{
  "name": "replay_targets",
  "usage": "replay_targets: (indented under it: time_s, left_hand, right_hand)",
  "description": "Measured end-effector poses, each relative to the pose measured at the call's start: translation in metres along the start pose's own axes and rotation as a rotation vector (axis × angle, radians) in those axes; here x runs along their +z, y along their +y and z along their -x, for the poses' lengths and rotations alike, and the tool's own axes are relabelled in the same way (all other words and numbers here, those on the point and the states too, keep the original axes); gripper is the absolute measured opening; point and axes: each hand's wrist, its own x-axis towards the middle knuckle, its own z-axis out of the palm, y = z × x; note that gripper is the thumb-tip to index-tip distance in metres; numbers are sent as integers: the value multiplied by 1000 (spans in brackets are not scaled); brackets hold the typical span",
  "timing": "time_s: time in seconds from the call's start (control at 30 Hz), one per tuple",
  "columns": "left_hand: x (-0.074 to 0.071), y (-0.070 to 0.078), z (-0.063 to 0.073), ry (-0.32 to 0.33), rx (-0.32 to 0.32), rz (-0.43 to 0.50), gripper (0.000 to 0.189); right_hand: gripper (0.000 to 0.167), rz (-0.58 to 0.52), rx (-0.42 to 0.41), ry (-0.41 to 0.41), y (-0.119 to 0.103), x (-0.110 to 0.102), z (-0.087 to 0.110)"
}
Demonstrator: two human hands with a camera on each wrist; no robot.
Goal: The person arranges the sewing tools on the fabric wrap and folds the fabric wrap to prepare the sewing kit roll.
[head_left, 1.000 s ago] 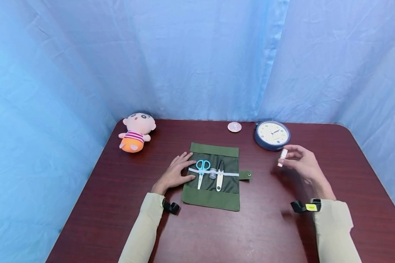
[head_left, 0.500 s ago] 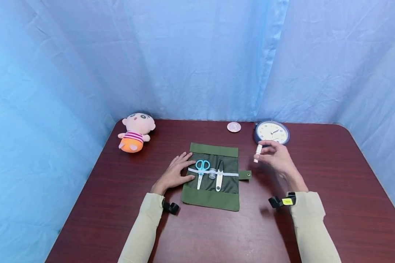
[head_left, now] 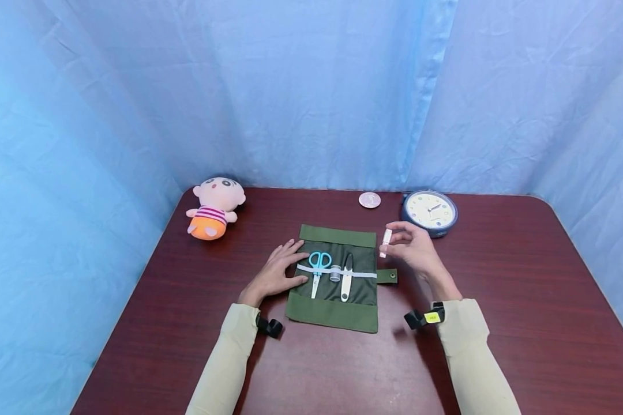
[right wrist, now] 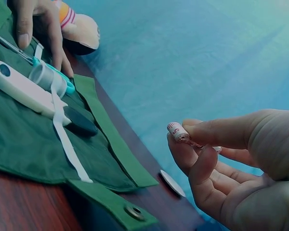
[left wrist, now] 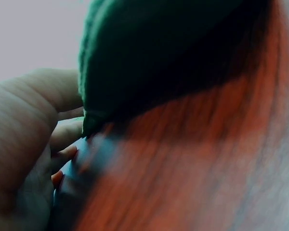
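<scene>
White red-printed cylindrical roll (right wrist: pixel 177 131) is clamped in fingers of right hand (head_left: pixel 416 251) near far-right corner of green rectangular cloth case (head_left: pixel 333 313), its left edge apparently steadied by left hand (head_left: pixel 274 275), fingers apart.

Two hands (head_left: pixel 272 278) (head_left: pixel 414 252), one pouch (head_left: pixel 334 316), clock (head_left: pixel 430 210), seemingly one roll (right wrist: pixel 178 131).

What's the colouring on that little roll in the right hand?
White with red printed markings; the right wrist view shows the roll best.

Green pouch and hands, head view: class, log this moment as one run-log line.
left hand: touching green pouch, left edge | right hand: pinching white roll near right edge | under strap: scissors, spool, white-and-black tool
</scene>
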Motion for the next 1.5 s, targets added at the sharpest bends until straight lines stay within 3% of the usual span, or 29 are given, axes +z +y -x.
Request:
replay_targets:
  time_s: [0.5, 0.7, 0.9, 1.03, 1.2, 1.4, 1.5]
  left_hand:
    - [-6, 13, -3, -10, -13, -24, 55]
    - [-12, 28, -6, 47, -13, -50, 52]
    - [-16, 53, -20, 59, 59, -93, 51]
    - [-10, 71, -33, 31, 93, -103, 49]
    - [4, 89, -47, -7, 90, -117, 45]
    - [25, 97, -58, -65, 45, -184, 46]
    - [31, 99, -62, -72, 38, -205, 45]
  right_hand:
    - [60, 23, -16, 26, 8, 21, -4]
    - [58, 64, -19, 39, 10, 29, -5]
    - [58, 40, -14, 43, 15, 34, -6]
    - [56, 45, -20, 55, 18, 37, -6]
    - [53, 106, -18, 81, 22, 42, -5]
    - [47, 208, -14, 124, 30, 44, 0]
    - [46, 208, -16, 127, 33, 45, 1]
